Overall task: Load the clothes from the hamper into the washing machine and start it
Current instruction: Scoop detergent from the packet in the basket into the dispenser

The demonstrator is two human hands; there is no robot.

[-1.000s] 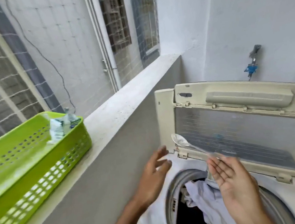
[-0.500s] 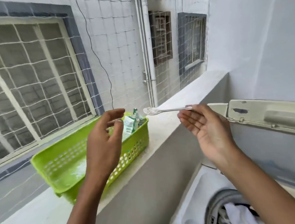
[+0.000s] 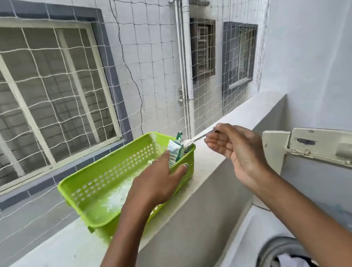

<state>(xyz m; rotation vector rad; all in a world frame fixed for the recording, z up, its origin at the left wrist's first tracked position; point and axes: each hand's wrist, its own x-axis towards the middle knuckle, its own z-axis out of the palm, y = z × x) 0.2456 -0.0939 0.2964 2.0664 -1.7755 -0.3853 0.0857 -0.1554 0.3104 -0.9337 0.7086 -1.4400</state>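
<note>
My right hand (image 3: 237, 151) holds a clear plastic spoon (image 3: 190, 141) by its handle, the bowl pointing left over the far end of a lime-green basket (image 3: 102, 185). My left hand (image 3: 156, 182) reaches into that basket, fingers against a white-and-green detergent packet (image 3: 174, 153) standing in its far corner. At the lower right the top-load washing machine (image 3: 238, 249) has its lid (image 3: 317, 150) raised; white clothes (image 3: 288, 265) show in the drum opening.
The basket sits on a grey concrete ledge (image 3: 217, 157) with white powder spilled on the basket floor. A rope net (image 3: 57, 103) and a neighbouring building's windows lie beyond the ledge. A plain wall (image 3: 325, 50) rises at the right.
My view has swung left from the washer to the ledge. The right hand carried the spoon over to the basket. The left hand dropped into the basket beside the packet.
</note>
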